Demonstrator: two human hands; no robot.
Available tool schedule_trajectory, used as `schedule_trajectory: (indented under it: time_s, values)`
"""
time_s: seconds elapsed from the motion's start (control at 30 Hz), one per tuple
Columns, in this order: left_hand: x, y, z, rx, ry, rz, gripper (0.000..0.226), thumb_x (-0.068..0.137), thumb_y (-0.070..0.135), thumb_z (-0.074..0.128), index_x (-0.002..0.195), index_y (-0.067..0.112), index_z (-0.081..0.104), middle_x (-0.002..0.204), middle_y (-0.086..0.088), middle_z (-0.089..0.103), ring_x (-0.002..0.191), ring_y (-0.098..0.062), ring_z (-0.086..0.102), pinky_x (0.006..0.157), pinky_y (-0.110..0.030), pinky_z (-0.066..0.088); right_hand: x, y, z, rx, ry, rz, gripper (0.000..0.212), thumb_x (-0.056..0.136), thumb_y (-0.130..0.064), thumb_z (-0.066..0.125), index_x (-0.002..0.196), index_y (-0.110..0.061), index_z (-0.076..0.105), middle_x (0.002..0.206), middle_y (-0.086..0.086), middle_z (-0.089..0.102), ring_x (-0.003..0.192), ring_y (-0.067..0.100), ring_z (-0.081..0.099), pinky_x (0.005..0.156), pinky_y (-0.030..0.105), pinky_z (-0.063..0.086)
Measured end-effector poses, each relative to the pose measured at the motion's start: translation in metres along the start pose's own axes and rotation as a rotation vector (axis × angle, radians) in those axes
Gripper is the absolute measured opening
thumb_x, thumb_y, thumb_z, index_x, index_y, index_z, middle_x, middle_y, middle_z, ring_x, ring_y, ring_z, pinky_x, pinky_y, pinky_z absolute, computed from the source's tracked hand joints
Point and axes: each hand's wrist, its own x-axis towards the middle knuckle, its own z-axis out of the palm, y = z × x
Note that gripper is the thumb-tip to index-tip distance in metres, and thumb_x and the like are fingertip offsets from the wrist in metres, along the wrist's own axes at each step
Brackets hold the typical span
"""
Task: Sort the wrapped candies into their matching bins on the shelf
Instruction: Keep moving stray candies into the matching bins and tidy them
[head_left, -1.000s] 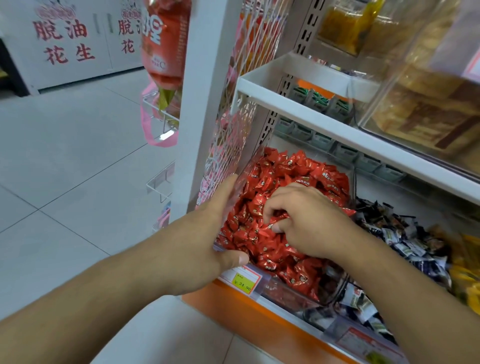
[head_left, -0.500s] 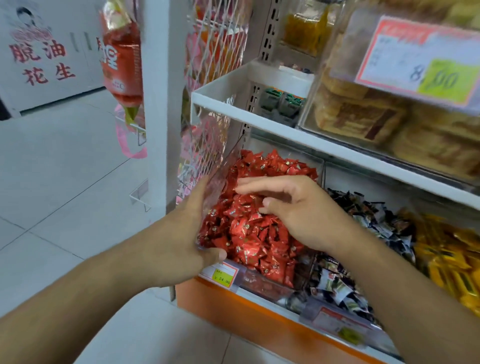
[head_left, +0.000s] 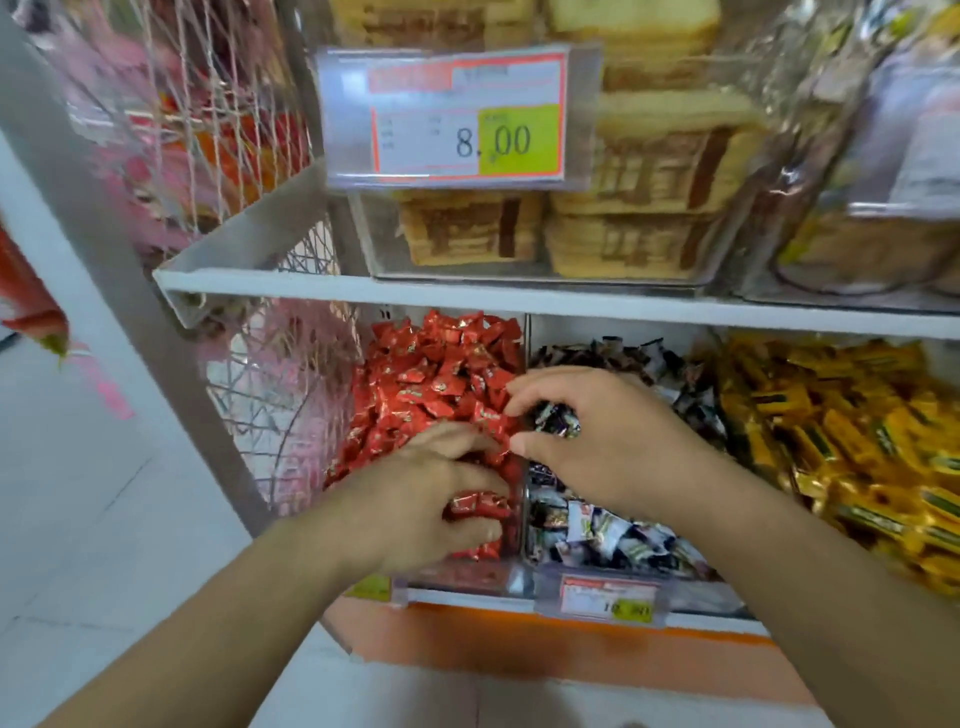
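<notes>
Candies fill the bins under the shelf (head_left: 519, 301): right hand (head_left: 608, 441) pinches a dark candy (head_left: 553, 418) beside the red bin (head_left: 441, 384); left hand (head_left: 431, 499) grips red ones (head_left: 475, 505). Loose pinches could drop either across the divider.

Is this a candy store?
Probably a shop that sells sweets and snacks. A price tag reading 8.00 hangs on the upper shelf, and clear bins below hold heaps of red candies, dark-wrapped candies and yellow candies.
</notes>
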Motion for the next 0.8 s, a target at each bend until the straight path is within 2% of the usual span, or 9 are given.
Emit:
schedule_trajectory:
  time_s: [0.1, 0.17, 0.3, 0.47, 0.6, 0.7, 0.73, 0.8]
  values:
    - [-0.002, -0.012, -0.001, 0.02, 0.012, -0.105, 0.028, 0.091, 0.053, 0.068, 0.118, 0.046, 0.069, 0.148, 0.018, 0.041, 0.143, -0.003, 0.022, 0.12, -0.028, 0.025, 0.001, 0.003, -0.003, 0.01, -0.02, -0.012, 0.021, 0.094, -0.046, 0.072, 0.115, -0.042, 0.068, 0.149, -0.026, 0.05, 0.143, 0.003, 0.04, 0.12, 0.035, 0.033]
    - [-0.004, -0.02, -0.003, 0.052, 0.03, -0.167, 0.02, 0.089, 0.048, 0.073, 0.108, 0.047, 0.071, 0.144, 0.018, 0.043, 0.141, -0.005, 0.028, 0.117, -0.029, 0.031, 0.003, 0.003, -0.004, 0.021, -0.024, -0.019, 0.021, 0.093, -0.047, 0.073, 0.113, -0.042, 0.069, 0.149, -0.024, 0.051, 0.143, 0.004, 0.042, 0.119, 0.037, 0.035]
    - [-0.009, -0.03, -0.006, 0.123, 0.09, -0.175, 0.014, 0.084, 0.04, 0.077, 0.097, 0.045, 0.072, 0.124, 0.023, 0.051, 0.124, -0.004, 0.041, 0.105, -0.035, 0.045, 0.007, 0.008, -0.004, 0.002, -0.018, -0.041, 0.021, 0.091, -0.049, 0.075, 0.109, -0.041, 0.071, 0.146, -0.023, 0.054, 0.14, 0.005, 0.046, 0.118, 0.039, 0.037]
    - [-0.014, -0.03, -0.014, 0.146, 0.131, -0.2, 0.013, 0.088, 0.032, 0.075, 0.098, 0.041, 0.075, 0.132, 0.018, 0.057, 0.129, -0.005, 0.042, 0.109, -0.033, 0.042, 0.008, 0.01, -0.004, 0.0, -0.003, -0.058, 0.017, 0.09, -0.049, 0.076, 0.105, -0.042, 0.072, 0.143, -0.024, 0.057, 0.137, 0.004, 0.048, 0.114, 0.035, 0.037]
    - [-0.02, -0.032, -0.025, 0.086, 0.171, -0.241, 0.019, 0.09, 0.024, 0.077, 0.099, 0.039, 0.076, 0.133, 0.02, 0.056, 0.131, -0.004, 0.044, 0.113, -0.028, 0.036, 0.009, 0.009, -0.003, -0.006, 0.001, -0.055, 0.018, 0.088, -0.049, 0.077, 0.104, -0.041, 0.074, 0.125, -0.02, 0.066, 0.12, 0.005, 0.058, 0.096, 0.028, 0.042]
    - [-0.023, -0.029, -0.03, 0.071, 0.209, -0.248, 0.024, 0.091, 0.02, 0.076, 0.102, 0.041, 0.075, 0.137, 0.023, 0.054, 0.131, -0.001, 0.047, 0.113, -0.021, 0.034, 0.01, 0.008, -0.004, 0.002, 0.0, -0.051, 0.017, 0.088, -0.048, 0.078, 0.102, -0.04, 0.074, 0.123, -0.022, 0.066, 0.117, 0.004, 0.059, 0.094, 0.027, 0.042]
    - [-0.023, -0.028, -0.031, 0.07, 0.213, -0.246, 0.025, 0.09, 0.022, 0.076, 0.105, 0.042, 0.074, 0.137, 0.024, 0.053, 0.131, -0.001, 0.048, 0.115, -0.023, 0.033, 0.01, 0.007, -0.004, 0.005, 0.002, -0.048, 0.016, 0.087, -0.048, 0.078, 0.101, -0.04, 0.074, 0.123, -0.022, 0.066, 0.117, 0.004, 0.059, 0.094, 0.027, 0.042]
    - [-0.023, -0.024, -0.031, 0.09, 0.209, -0.245, 0.029, 0.089, 0.028, 0.077, 0.112, 0.043, 0.07, 0.139, 0.026, 0.049, 0.133, -0.003, 0.047, 0.122, -0.04, 0.028, 0.01, 0.007, -0.003, 0.005, 0.006, -0.045, 0.017, 0.087, -0.048, 0.078, 0.101, -0.04, 0.074, 0.124, -0.022, 0.065, 0.117, 0.004, 0.059, 0.095, 0.027, 0.042]
